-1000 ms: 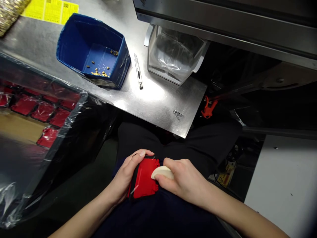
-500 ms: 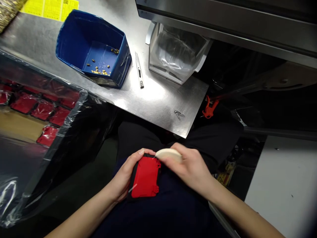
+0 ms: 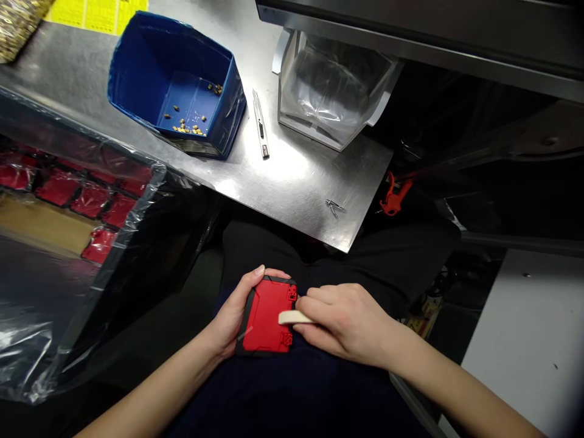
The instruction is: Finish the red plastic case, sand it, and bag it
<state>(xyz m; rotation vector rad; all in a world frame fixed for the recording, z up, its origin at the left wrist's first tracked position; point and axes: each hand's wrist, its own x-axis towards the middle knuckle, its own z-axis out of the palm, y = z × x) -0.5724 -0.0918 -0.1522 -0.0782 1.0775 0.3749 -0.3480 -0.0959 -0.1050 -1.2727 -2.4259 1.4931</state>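
Red-and-black rectangular plastic case [image 3: 262, 316] is lying between our left hand [image 3: 229, 317], which is gripping it, and our right hand [image 3: 349, 323], which is pinching a flat cream-coloured pad [image 3: 292, 317] over its tabbed side.

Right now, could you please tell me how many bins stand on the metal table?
2: the blue bin, left of the utility knife, and the whitish bin holding clear plastic, right of the knife. Others may be hidden under the metal shelf.
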